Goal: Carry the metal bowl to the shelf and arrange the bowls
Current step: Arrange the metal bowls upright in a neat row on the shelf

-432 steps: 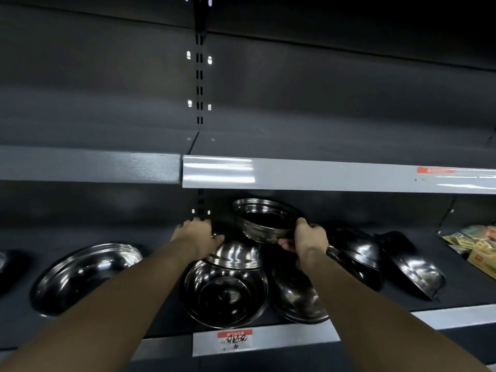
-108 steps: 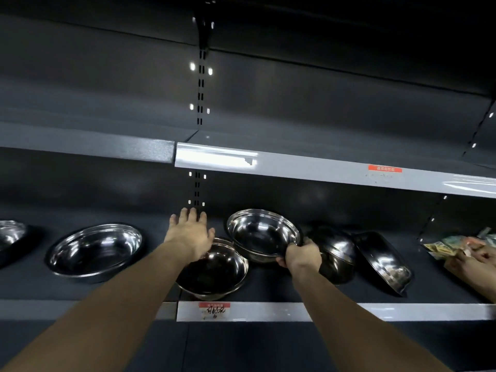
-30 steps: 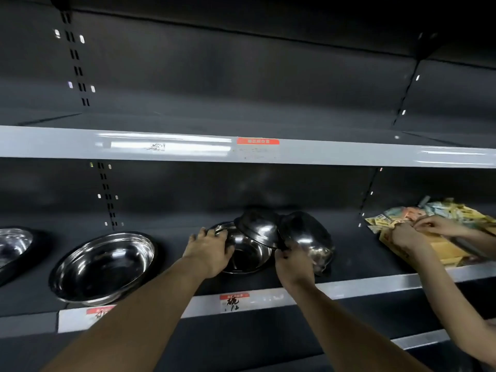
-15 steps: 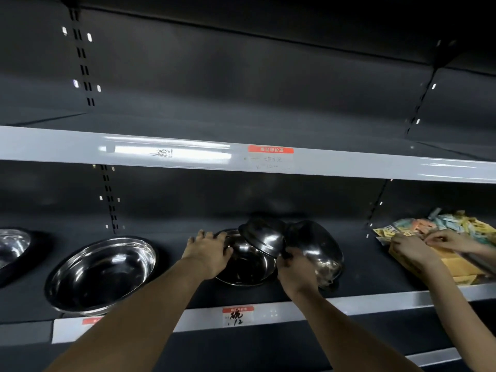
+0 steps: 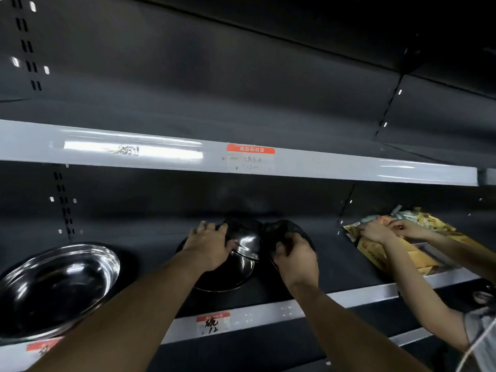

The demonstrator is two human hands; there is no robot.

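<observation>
While both hands reach onto the lower shelf (image 5: 362, 298), the left hand (image 5: 209, 249) clasps the tilted bowl (image 5: 248, 242), with its fingers over the top edge and its thumb on the side. The right hand (image 5: 295, 261) grips the rim of a second bowl (image 5: 281, 230), just beside the first. A flat bowl (image 5: 230, 277) lies under the left hand. A wide bowl (image 5: 56, 283) sits well left of it.

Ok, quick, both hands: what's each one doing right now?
Left hand: closed, gripping the tilted middle bowl.
Right hand: closed, gripping the rightmost bowl.
</observation>
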